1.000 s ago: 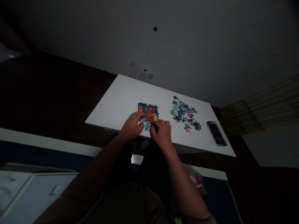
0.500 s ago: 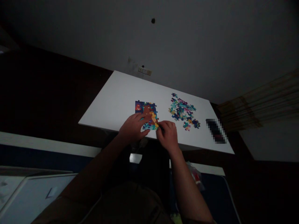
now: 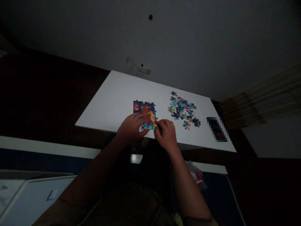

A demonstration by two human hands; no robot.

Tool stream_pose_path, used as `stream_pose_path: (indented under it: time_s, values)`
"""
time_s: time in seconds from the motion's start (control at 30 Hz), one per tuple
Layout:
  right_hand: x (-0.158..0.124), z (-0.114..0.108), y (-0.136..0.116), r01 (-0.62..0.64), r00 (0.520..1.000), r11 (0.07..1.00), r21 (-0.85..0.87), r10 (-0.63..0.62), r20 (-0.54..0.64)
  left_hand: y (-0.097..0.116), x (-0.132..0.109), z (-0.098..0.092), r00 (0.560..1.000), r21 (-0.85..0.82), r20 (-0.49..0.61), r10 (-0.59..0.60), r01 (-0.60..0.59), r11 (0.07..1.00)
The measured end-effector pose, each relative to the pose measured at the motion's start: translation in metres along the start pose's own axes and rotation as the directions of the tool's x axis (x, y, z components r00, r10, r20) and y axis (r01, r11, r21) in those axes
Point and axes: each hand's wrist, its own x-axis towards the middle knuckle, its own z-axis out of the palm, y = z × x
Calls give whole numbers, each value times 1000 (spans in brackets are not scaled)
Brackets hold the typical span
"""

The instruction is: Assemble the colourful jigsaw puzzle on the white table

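Observation:
A partly joined jigsaw puzzle (image 3: 146,108) with a brown animal figure lies near the front edge of the white table. My left hand (image 3: 131,127) rests over its left and lower part, fingers stretched out flat across the pieces. At the lower right edge of the joined section is my right hand (image 3: 166,133), its thumb and fingers bent together against the border. Whatever sits between those fingertips is hidden by the hand. To the right, a heap of loose puzzle pieces (image 3: 181,108) is spread over the tabletop.
The white table (image 3: 105,103) stands close to a grey wall with a socket strip (image 3: 144,70). A dark, pixelated object (image 3: 217,129) lies at its right end. Below are a bench edge (image 3: 47,147) and a clear plastic bag (image 3: 197,175). A curtain (image 3: 258,97) hangs at right.
The whole view has shifted slightly. Both hands stay at the same places on the puzzle, with the right fingers moving only a little at its lower right edge.

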Motion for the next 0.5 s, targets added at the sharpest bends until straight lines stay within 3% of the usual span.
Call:
stream_pose_path:
  time_s: [0.5]
  values:
    - [1, 1, 2, 1, 1000, 1000, -25, -1, 13, 7, 4, -3, 999, 34, -14, -42, 43, 999]
